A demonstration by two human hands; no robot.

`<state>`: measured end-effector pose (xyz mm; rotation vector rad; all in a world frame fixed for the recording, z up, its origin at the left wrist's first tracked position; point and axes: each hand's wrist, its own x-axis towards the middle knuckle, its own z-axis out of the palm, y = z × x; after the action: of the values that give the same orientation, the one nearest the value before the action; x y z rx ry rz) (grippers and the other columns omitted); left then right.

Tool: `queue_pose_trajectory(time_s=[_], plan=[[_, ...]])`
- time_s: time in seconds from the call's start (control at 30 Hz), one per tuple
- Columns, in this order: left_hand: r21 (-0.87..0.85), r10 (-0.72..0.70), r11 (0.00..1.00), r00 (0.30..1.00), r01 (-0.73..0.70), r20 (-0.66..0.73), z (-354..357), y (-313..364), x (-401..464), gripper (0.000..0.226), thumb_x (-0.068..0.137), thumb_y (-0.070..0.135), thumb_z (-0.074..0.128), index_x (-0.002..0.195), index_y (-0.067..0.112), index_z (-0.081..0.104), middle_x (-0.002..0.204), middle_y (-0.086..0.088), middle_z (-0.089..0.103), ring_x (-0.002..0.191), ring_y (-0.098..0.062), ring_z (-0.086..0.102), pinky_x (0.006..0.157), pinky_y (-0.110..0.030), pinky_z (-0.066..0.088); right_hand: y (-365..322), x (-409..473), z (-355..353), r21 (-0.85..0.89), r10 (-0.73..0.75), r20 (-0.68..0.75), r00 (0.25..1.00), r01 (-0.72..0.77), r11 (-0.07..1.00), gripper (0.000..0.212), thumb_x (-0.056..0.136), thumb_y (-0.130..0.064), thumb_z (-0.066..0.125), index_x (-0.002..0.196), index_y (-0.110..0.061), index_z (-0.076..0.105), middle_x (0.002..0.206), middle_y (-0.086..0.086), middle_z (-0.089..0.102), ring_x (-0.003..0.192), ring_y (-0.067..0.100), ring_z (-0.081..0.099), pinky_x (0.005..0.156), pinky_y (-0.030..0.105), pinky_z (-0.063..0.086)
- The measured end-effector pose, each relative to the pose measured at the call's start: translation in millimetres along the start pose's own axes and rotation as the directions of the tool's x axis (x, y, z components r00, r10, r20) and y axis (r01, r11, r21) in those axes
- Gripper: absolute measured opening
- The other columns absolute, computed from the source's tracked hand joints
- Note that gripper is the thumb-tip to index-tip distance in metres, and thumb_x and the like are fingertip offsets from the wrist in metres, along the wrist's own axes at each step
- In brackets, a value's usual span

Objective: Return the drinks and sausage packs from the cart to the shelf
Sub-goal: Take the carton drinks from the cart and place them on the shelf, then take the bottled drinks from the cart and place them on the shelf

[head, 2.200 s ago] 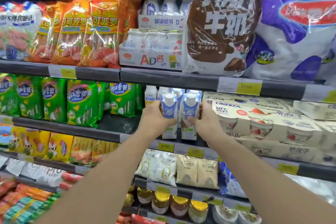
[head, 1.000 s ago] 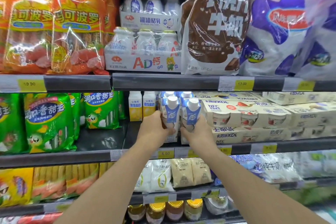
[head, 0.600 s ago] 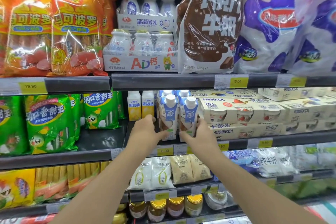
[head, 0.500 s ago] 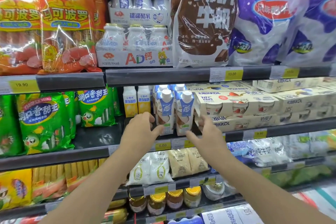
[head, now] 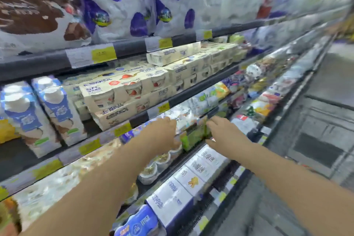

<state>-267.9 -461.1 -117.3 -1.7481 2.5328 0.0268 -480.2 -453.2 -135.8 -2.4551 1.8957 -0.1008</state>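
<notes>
Risk assessment, left to right. The two drink cartons [head: 47, 115] stand upright on the shelf [head: 122, 127], well to the left of both hands and apart from them. They sit close to the front lip, side by side and touching or nearly so. A trailing forearm that sweeps back past that lip could tip one forward — these tall, narrow cartons probably topple easily. The view is heavily smeared, which suggests fast head motion; a hand guided through such a moment could clip the price-tag rail or the stacked yoghurt packs [head: 130, 97] up and to the left of the hands.

Grip state:
- Left hand [head: 162, 134]: grip slack, fingers loosely spread, holding nothing. It hovers in front of the shelf edge, over the bagged goods on the tier below; contact with them cannot be confirmed.
- Right hand [head: 222, 132]: grip open, fingers extended toward the shelving, holding nothing. A green pack [head: 193, 138] lies between the two hands. Whether the fingertips touch it cannot be told through the blur.

Neither the cart nor any sausage packs can be identified in this view. Judgement: with both hands free, the next item has to come from the cart — a blind reach during this turn risks a fumbled pickup.
</notes>
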Motion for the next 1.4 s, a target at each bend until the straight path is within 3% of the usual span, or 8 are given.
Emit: queue_pose_trajectory(time_s=[0.1, 0.3, 0.63, 0.73, 0.87, 1.03, 1.13, 1.4], plan=[[0.036, 0.094, 0.995, 0.995, -0.095, 0.034, 5.3, 58.1, 52.8, 0.063, 0.092, 0.05, 0.053, 0.138, 0.008, 0.042, 0.134, -0.013, 0.049, 0.124, -0.032, 0.049, 0.099, -0.041, 0.044, 74.8, -21.6, 0.7, -0.025, 0.142, 0.02, 0.99, -0.141, 0.99, 0.05, 0.096, -0.038, 0.057, 0.137, -0.011, 0.047, 0.14, 0.011, 0.047, 0.13, 0.031, 0.044, 0.105, 0.041, 0.043], [0.006, 0.306, 0.951, 0.947, -0.308, 0.095, 28.3, 200.4, 152.2, 0.057, 0.092, 0.053, 0.053, 0.128, 0.009, 0.047, 0.126, -0.012, 0.052, 0.116, -0.031, 0.051, 0.094, -0.042, 0.046, 235.7, -84.9, 12.4, -0.055, 0.42, 0.078, 0.904, -0.417, 0.907, 0.056, 0.095, -0.04, 0.056, 0.141, -0.011, 0.045, 0.145, 0.013, 0.044, 0.132, 0.034, 0.044, 0.105, 0.045, 0.044], [-0.007, 0.456, 0.883, 0.854, -0.469, 0.249, 79.3, 429.4, 254.3, 0.065, 0.089, 0.056, 0.056, 0.133, 0.009, 0.047, 0.13, -0.013, 0.052, 0.12, -0.033, 0.051, 0.097, -0.043, 0.046, 474.0, -205.4, 83.1, 0.002, 0.732, 0.16, 0.663, -0.742, 0.671, 0.044, 0.079, -0.043, 0.061, 0.117, -0.019, 0.059, 0.116, 0.009, 0.063, 0.109, 0.032, 0.063, 0.09, 0.041, 0.054], [-0.002, 0.495, 0.857, 0.823, -0.515, 0.278, 92.4, 481.0, 274.4, 0.059, 0.09, 0.053, 0.055, 0.129, 0.009, 0.048, 0.127, -0.013, 0.053, 0.117, -0.032, 0.053, 0.093, -0.043, 0.047, 510.1, -225.1, 90.9, 0.051, 0.76, 0.197, 0.62, -0.78, 0.624, 0.047, 0.083, -0.049, 0.058, 0.122, -0.023, 0.06, 0.122, 0.008, 0.061, 0.117, 0.03, 0.059, 0.097, 0.039, 0.051], [-0.026, 0.526, 0.835, 0.782, -0.55, 0.335, 118.6, 527.4, 308.5, 0.061, 0.091, 0.054, 0.051, 0.134, 0.011, 0.045, 0.131, -0.011, 0.05, 0.122, -0.031, 0.05, 0.097, -0.044, 0.045, 542.3, -225.4, 101.2, 0.089, 0.772, 0.271, 0.575, -0.813, 0.575, 0.05, 0.096, -0.037, 0.057, 0.136, -0.01, 0.045, 0.137, 0.011, 0.05, 0.125, 0.031, 0.052, 0.102, 0.039, 0.044], [-0.073, 0.541, 0.82, 0.728, -0.567, 0.422, 166.4, 560.0, 362.5, 0.06, 0.091, 0.049, 0.054, 0.136, 0.011, 0.044, 0.133, -0.01, 0.049, 0.123, -0.029, 0.048, 0.1, -0.042, 0.043, 582.5, -190.0, 143.8, 0.091, 0.752, 0.347, 0.561, -0.818, 0.568, 0.041, 0.094, -0.029, 0.056, 0.131, -0.011, 0.049, 0.133, 0.009, 0.052, 0.126, 0.029, 0.05, 0.104, 0.039, 0.042], [-0.116, 0.532, 0.827, 0.701, -0.549, 0.475, 200.9, 573.1, 406.1, 0.053, 0.091, 0.047, 0.052, 0.13, 0.011, 0.047, 0.131, -0.01, 0.05, 0.12, -0.029, 0.049, 0.097, -0.041, 0.044, 607.6, -156.2, 167.8, 0.112, 0.734, 0.381, 0.563, -0.816, 0.567, 0.038, 0.092, -0.024, 0.056, 0.127, -0.012, 0.051, 0.129, 0.006, 0.053, 0.123, 0.026, 0.051, 0.103, 0.036, 0.042], [-0.209, 0.413, 0.9, 0.601, -0.382, 0.684, 339.1, 608.4, 502.7, 0.072, 0.095, 0.05, 0.05, 0.15, 0.009, 0.027, 0.146, -0.013, 0.041, 0.13, -0.03, 0.045, 0.103, -0.041, 0.044, 682.2, -78.5, 287.9, 0.187, 0.721, 0.528, 0.449, -0.889, 0.418, 0.036, 0.093, -0.021, 0.056, 0.128, -0.012, 0.053, 0.128, 0.008, 0.055, 0.118, 0.026, 0.056, 0.097, 0.037, 0.047]])
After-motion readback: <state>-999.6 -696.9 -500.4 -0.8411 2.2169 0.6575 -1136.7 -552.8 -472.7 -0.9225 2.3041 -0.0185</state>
